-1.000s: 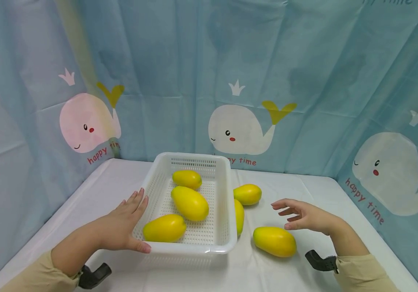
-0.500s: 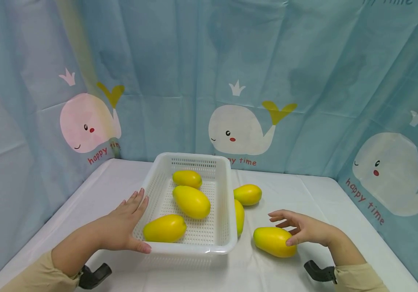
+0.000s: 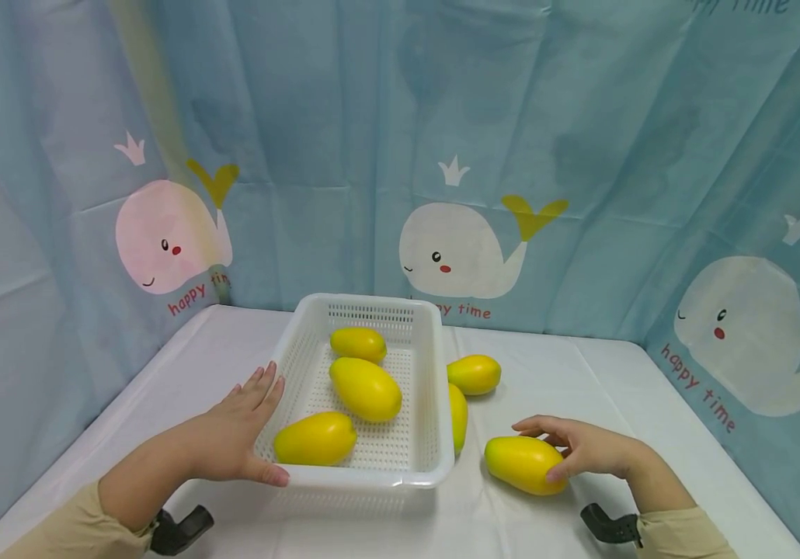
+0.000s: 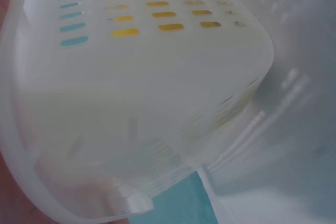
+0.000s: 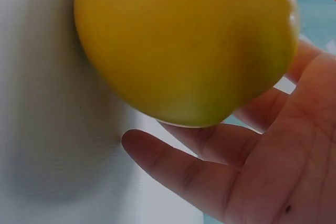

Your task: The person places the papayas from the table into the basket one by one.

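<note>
A white perforated plastic basket (image 3: 422, 477) holds a far papaya (image 3: 358, 344), a middle papaya (image 3: 366, 390) and a near papaya (image 3: 316, 439), all yellow. My left hand (image 3: 228, 435) rests at its left near corner, fingers spread and straight, thumb along the near rim; the left wrist view shows the basket's side wall (image 4: 131, 72) from outside. To the right, a yellow papaya (image 3: 520, 464) with a greenish tip lies on the table. My right hand (image 3: 585, 449) reaches around it, thumb over its near side and fingers behind, the lowest finger (image 5: 173, 163) extended clear of its skin.
Two more papayas lie right of the basket: a rear one (image 3: 475, 374) and one partly hidden (image 3: 457, 418) by the basket wall. A white cloth covers the table (image 3: 582, 380). A blue whale-print curtain (image 3: 344, 233) stands behind and at both sides.
My right hand has come down and slightly left, from above the loose papaya to around it. The middle papaya in the basket has shifted slightly. My left hand stays put.
</note>
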`<state>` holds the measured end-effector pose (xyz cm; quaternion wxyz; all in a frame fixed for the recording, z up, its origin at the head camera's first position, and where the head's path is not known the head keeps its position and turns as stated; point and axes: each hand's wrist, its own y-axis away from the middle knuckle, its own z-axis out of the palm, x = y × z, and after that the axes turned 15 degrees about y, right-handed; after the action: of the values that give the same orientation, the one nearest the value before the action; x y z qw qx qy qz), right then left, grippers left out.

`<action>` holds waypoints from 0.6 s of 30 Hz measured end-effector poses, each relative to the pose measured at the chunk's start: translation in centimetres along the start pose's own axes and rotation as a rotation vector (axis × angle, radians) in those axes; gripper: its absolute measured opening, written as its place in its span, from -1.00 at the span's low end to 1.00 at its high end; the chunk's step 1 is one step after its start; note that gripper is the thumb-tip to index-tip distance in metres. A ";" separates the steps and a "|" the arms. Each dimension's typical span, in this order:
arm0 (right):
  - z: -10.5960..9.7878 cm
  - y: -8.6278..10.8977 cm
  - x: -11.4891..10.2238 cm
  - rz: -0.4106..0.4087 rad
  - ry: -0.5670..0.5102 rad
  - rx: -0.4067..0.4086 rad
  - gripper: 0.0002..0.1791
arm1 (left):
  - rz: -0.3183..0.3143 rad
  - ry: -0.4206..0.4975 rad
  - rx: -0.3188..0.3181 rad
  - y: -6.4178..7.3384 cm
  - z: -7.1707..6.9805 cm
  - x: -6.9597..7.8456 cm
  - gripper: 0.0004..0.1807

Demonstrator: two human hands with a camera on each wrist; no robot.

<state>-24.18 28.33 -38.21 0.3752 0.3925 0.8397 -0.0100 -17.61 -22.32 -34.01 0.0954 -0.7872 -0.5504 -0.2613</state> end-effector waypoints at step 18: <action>0.1 0.0 0.0 0.038 0.032 0.010 -0.30 | -0.006 -0.003 -0.002 -0.1 0.0 0.0 0.43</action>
<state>-24.11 28.30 -38.23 0.3598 0.4103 0.8380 -0.0006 -17.67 -22.30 -34.02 0.0931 -0.7861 -0.5526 -0.2607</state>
